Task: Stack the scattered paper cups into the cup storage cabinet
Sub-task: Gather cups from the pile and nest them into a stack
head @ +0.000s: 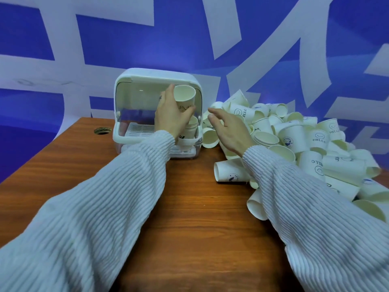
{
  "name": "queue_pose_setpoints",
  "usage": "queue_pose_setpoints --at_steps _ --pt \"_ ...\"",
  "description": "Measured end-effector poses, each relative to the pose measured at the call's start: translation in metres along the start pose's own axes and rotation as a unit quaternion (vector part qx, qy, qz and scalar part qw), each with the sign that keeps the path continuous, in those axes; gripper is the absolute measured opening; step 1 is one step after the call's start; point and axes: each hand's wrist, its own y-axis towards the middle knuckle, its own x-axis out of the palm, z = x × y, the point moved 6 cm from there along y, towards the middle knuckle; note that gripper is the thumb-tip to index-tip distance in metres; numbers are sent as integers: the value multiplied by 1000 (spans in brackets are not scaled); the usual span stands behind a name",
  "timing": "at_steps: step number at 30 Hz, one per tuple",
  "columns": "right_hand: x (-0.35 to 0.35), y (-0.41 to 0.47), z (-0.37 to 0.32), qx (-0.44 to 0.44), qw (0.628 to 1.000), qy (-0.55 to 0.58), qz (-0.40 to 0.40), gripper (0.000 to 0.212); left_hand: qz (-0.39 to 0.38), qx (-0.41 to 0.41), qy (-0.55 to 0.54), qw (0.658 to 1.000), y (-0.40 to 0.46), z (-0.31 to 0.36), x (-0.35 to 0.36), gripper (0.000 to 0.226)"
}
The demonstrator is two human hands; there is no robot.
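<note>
Nearest, two ribbed sleeves (pixel 117 197) reach out over the desk (pixel 189 207) toward the cabinet (pixel 126 102), which sits at the far edge against a blue and white wall (pixel 84 49). Just right of the cabinet and spreading toward the viewer lies the pile (pixel 305 144) of loose cups, many on their sides. The right hand (pixel 229 129) hovers between cabinet and pile with fingers spread and nothing in them, its fingertips near a cup lying by the cabinet's right wall. The left hand (pixel 170 116) is in front of the cabinet's open mouth, thumb and fingers wrapped round the lower half of one cup (pixel 184 98), held mouth up and tilted toward the viewer. Below that, inside the cabinet at its right side, stands a short stack (pixel 190 129), partly hidden by the wrist.

The step in hand looks like nesting the held cup on that stack. To do it well, I would level the cup first, line its base over the stack's top rim, and lower it straight so it seats without tipping the stack against the cabinet wall; the free hand can meanwhile pick the cup nearest the cabinet
</note>
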Motion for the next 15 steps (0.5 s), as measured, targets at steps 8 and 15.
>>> queue_pose_setpoints --at_steps 8,15 --pt "-9 -10 20 28 1000 -13 5 39 -180 -34 151 971 -9 -29 43 73" --pt "-16 -9 26 56 996 -56 -31 34 -201 -5 266 943 -17 -24 37 82"
